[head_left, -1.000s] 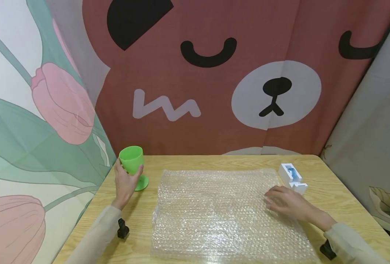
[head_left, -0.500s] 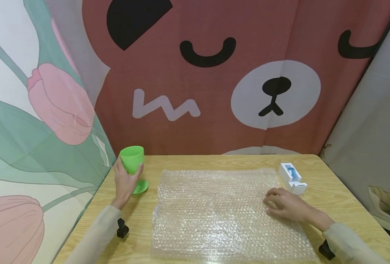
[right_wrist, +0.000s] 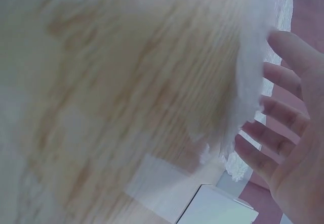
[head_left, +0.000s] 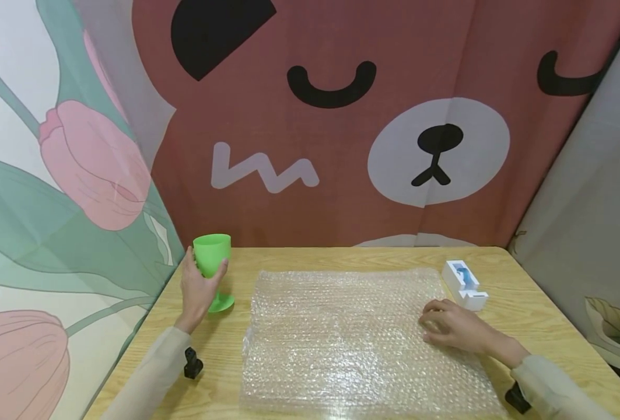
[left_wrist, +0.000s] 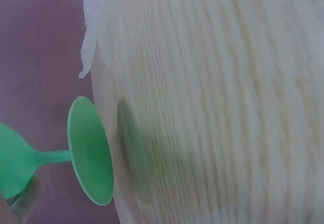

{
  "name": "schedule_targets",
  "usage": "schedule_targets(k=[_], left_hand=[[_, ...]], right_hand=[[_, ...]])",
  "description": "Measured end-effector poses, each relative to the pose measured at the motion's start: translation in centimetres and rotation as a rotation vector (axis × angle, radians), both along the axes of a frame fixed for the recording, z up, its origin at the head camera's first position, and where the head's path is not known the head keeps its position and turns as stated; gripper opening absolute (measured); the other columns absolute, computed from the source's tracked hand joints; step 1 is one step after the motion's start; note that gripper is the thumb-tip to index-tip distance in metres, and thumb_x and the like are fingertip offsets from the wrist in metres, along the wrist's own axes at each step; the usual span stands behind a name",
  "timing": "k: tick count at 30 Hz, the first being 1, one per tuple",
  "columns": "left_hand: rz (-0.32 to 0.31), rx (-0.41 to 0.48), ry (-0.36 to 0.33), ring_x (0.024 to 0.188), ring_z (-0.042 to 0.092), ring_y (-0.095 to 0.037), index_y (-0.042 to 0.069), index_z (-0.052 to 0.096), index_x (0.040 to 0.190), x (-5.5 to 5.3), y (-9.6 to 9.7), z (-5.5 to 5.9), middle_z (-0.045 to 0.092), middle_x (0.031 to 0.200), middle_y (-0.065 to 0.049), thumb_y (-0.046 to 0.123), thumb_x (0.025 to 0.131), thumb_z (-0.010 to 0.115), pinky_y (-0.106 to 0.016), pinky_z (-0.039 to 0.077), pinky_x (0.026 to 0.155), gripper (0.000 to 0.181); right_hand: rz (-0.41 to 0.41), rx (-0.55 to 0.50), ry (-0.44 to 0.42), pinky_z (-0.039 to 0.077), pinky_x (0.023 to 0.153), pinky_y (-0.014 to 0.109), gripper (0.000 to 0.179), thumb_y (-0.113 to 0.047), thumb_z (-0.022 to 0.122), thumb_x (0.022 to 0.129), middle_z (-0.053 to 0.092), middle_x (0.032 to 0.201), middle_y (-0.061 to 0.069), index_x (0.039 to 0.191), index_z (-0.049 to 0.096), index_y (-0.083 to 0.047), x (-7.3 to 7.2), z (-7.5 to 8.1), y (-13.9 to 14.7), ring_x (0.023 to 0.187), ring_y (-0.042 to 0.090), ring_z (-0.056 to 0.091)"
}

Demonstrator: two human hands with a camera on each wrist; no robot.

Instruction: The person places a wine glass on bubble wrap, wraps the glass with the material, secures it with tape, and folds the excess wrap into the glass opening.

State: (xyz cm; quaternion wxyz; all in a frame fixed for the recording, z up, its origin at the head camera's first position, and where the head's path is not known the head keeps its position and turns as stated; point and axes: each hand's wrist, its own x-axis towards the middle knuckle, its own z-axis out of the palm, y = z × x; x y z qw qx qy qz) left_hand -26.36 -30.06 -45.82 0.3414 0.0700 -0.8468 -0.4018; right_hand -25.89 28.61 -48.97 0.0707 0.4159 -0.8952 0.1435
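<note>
A green plastic goblet (head_left: 213, 254) is in my left hand (head_left: 196, 294), which grips its bowl at the left of the table. In the left wrist view the round foot (left_wrist: 91, 153) of the goblet hangs just above the wood, apart from its shadow. Bubble wrap (head_left: 336, 332) lies flat in the middle of the table. On its right edge my right hand (head_left: 459, 329) rests with loosely bent fingers. The right wrist view has those fingers (right_wrist: 286, 113) spread, touching or close to the wrap's edge and holding nothing.
A white tape dispenser (head_left: 462, 283) with a blue part inside stands at the back right, just beyond my right hand. The wooden table (head_left: 519, 303) ends at a printed bear curtain (head_left: 330, 204) behind.
The goblet has turned more upright in my left hand, its foot swinging slightly left and toward me. My right hand has shifted a little toward me and stays on the bubble wrap.
</note>
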Motion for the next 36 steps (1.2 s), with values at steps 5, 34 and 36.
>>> schedule_targets(k=[5, 34, 36], left_hand=[[0.011, 0.018, 0.005, 0.107, 0.054, -0.04, 0.001, 0.03, 0.148, 0.2, 0.0, 0.2, 0.049, 0.131, -0.027, 0.045, 0.088, 0.074, -0.054, 0.046, 0.083, 0.086], [-0.038, -0.108, -0.144, 0.08, 0.061, -0.031, 0.001, 0.058, 0.124, 1.6, 0.5, 1.1, 0.064, 0.086, -0.015, 0.057, 0.092, 0.062, -0.041, 0.045, 0.068, 0.064], [-0.037, -0.118, -0.154, 0.077, 0.059, -0.03, 0.002, 0.06, 0.115, 1.7, 0.6, 1.1, 0.063, 0.082, -0.013, 0.058, 0.092, 0.061, -0.04, 0.043, 0.067, 0.061]], right_hand=[[0.001, 0.001, -0.003, 0.052, 0.08, 0.043, 0.027, -0.036, 0.075, 0.089, 0.062, 0.11, -0.001, 0.105, 0.074, -0.014, 0.1, 0.1, -0.1, 0.099, 0.02, 0.058], [0.062, -0.028, 0.079, 0.052, 0.076, 0.042, 0.025, -0.03, 0.08, 0.085, 0.063, 0.104, 0.001, 0.102, 0.074, -0.013, -0.2, 0.3, 0.0, 0.093, 0.021, 0.059], [0.063, -0.027, 0.079, 0.052, 0.076, 0.041, 0.025, -0.03, 0.08, 0.085, 0.063, 0.104, 0.001, 0.102, 0.074, -0.013, -0.2, 0.3, 0.0, 0.093, 0.02, 0.059]])
